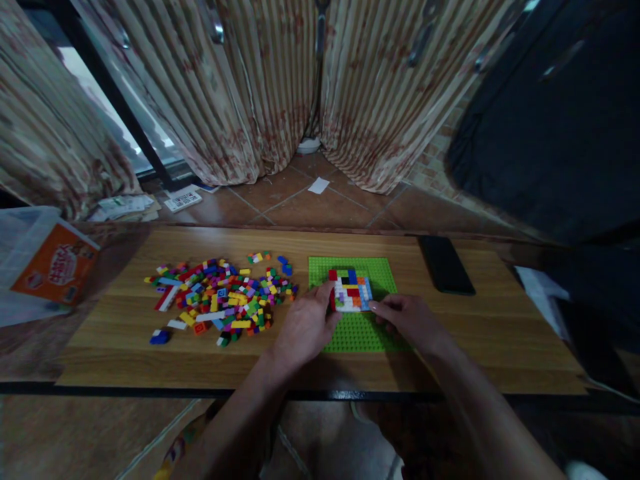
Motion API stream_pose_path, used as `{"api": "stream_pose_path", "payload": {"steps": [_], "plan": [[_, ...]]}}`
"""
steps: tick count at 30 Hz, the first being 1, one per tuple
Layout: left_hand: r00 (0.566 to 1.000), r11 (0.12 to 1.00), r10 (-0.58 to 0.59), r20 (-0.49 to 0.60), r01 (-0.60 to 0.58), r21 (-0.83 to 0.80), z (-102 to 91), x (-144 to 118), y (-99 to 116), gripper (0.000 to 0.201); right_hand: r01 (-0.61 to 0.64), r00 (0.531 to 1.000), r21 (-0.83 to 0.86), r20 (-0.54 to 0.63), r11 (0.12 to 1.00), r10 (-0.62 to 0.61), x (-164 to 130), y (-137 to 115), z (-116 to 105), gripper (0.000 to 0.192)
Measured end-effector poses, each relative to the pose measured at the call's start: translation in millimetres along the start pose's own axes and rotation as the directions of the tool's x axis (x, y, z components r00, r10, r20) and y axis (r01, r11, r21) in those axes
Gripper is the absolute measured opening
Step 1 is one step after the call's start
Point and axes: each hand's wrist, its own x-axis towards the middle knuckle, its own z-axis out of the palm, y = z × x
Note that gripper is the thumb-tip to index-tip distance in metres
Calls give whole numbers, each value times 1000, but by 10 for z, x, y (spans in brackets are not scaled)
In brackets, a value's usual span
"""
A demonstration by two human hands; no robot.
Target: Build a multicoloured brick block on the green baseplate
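A green studded baseplate (367,272) lies on the wooden table (475,333). On it stands a small flat build of red, white, blue, yellow and orange bricks (350,290). My left hand (306,327) rests at the build's left edge, with fingertips touching its red side. At the build's lower right corner, my right hand (407,319) touches it with curled fingers. A pile of loose coloured bricks (223,297) is spread out to the left of the baseplate.
A black phone (446,265) lies flat at the table's back right. An orange and white packet in a clear bag (47,263) sits at the left end. Behind the table are a tiled floor, curtains and papers.
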Motion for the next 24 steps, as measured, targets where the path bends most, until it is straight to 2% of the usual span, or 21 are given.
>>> {"api": "stream_pose_path", "payload": {"steps": [3, 9, 12, 15, 17, 20, 24], "plan": [[1000, 1000, 11, -13, -11, 0, 24, 8, 18, 48, -42, 999, 46, 6, 998, 41, 24, -22, -2, 40], [999, 1000, -18, -27, 19, 12, 60, 23, 40, 43, -8, 999, 67, -30, 998, 10, 52, 40, 65, 38], [998, 999, -41, -38, 42, 8, 60, 24, 39, 43, 1, 1000, 70, 13, 998, -2, 39, 61, 47, 41], [997, 999, -52, -48, 52, -14, 59, 30, 47, 43, -56, 998, 207, 43, 977, 48, 38, 47, -22, 46], [996, 996, -74, -50, 72, -50, 72, 41, 64, 44, -83, 994, 274, -42, 958, 99, 62, 33, -66, 48], [989, 986, -133, -69, 125, -109, 126, 68, 105, 42, -44, 981, 218, -178, 975, 84, 122, 32, -88, 47], [973, 948, -214, -91, 185, -257, 235, 100, 169, 42, 17, 978, 212, -208, 977, 28, 198, 52, -45, 46]]}}
